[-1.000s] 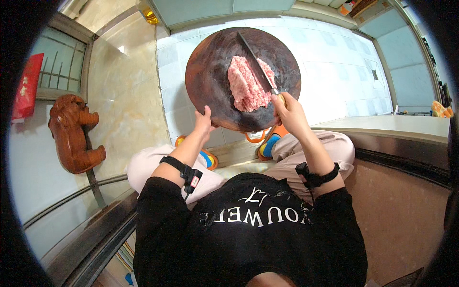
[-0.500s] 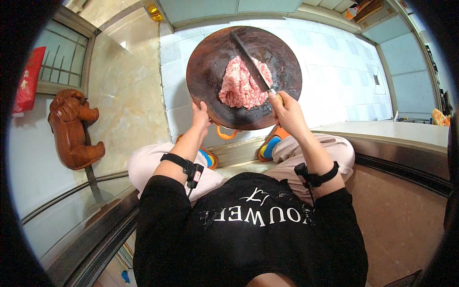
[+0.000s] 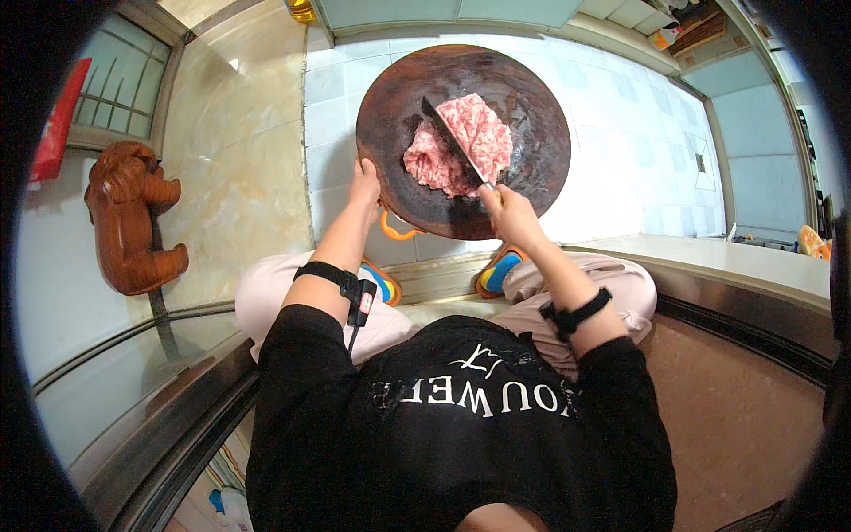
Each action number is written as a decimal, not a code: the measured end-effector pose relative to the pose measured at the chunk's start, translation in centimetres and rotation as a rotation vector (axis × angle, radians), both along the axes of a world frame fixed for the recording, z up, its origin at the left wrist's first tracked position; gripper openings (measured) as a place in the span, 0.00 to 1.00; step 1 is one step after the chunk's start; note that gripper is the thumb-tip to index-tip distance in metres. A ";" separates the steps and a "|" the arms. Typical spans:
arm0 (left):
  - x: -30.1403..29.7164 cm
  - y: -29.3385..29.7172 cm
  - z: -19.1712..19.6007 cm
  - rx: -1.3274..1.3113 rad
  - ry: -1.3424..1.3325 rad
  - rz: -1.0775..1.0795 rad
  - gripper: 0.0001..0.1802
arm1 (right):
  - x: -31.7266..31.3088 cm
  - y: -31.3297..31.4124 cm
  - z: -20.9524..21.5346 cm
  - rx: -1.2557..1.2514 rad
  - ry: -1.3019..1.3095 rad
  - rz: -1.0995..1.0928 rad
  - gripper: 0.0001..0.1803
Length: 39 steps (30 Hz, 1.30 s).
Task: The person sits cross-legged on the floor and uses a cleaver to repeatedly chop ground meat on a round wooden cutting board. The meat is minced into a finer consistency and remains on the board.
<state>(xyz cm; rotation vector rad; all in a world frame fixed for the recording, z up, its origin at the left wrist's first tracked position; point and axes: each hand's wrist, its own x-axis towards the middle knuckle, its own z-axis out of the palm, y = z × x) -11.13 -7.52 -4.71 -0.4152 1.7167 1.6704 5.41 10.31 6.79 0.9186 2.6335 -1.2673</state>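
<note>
Minced raw meat [image 3: 483, 133] lies in a pink mound at the middle of a round wooden chopping board [image 3: 399, 106], well inside its edges. The right hand [image 3: 510, 215] has its fingers wrapped around the handle of a kitchen knife [image 3: 455, 141], whose blade slants across the meat. The left hand [image 3: 364, 186] touches the board's near-left edge; how far its fingers close cannot be told.

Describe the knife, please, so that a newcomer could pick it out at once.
Find the big, round, dark board. Pink mince lies on it, and the knife in the right hand slants across the mince. Only the knife is long and straight; the mince is lumpy, the board round.
</note>
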 end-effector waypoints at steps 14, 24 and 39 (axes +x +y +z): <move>0.5 0.4 0.8 0.043 0.048 0.046 0.25 | 0.2 0.8 -1.1 -0.098 0.049 -0.090 0.25; 0.2 0.3 -0.9 -0.012 0.155 0.036 0.23 | -0.2 1.5 -0.7 -0.046 0.043 -0.108 0.25; 0.2 0.3 -1.4 -0.004 0.207 0.038 0.23 | -0.9 2.5 -0.7 0.079 0.034 -0.069 0.28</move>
